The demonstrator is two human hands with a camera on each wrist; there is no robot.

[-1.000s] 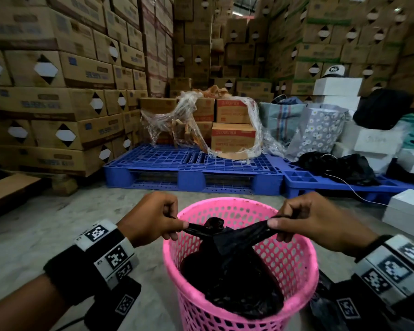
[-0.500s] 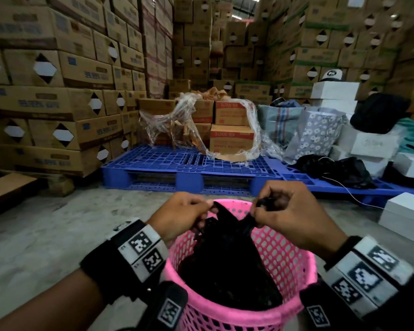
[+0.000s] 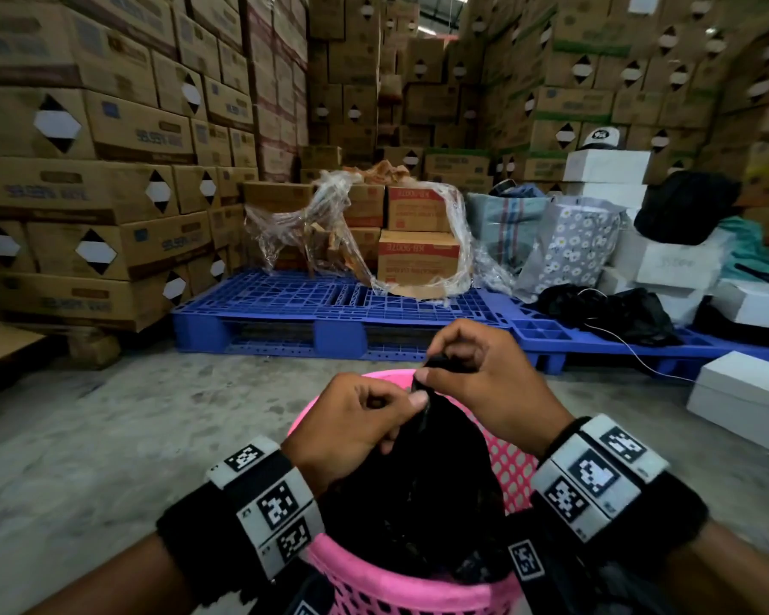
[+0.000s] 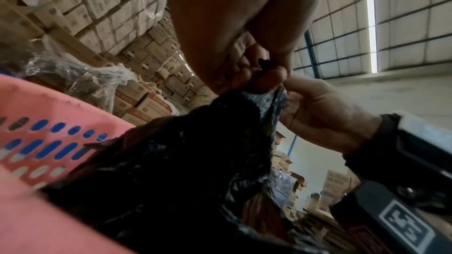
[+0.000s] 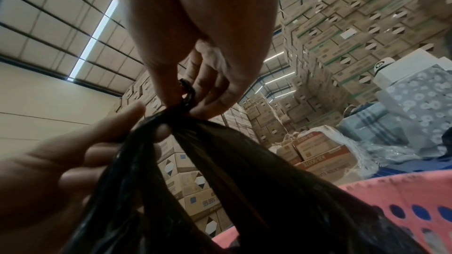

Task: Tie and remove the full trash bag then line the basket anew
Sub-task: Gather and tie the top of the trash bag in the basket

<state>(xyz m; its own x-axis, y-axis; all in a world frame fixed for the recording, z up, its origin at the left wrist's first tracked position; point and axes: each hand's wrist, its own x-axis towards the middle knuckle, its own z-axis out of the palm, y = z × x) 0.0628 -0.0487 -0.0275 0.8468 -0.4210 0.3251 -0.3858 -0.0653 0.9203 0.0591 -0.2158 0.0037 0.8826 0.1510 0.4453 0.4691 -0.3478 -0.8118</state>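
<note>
A pink mesh basket stands on the floor right below me, with a black trash bag in it. The bag's top is drawn up into a narrow neck above the rim. My left hand pinches one strand of that neck between thumb and fingers. Touching it, my right hand pinches the bag's tip just above. In the right wrist view the right hand nips the gathered neck of the bag, while the left hand's fingers curl round one strand. The left wrist view shows the same pinch above the basket.
A blue pallet with shrink-wrapped cartons lies ahead, and a second pallet carries dark bags and a white cable. Tall carton stacks wall the left and back. White boxes sit on the floor at right. Bare concrete floor lies left.
A second ago my hands were apart, stretching two bag ends sideways. They have come together over the basket's middle, and the bag's top is now gathered and lifted.
</note>
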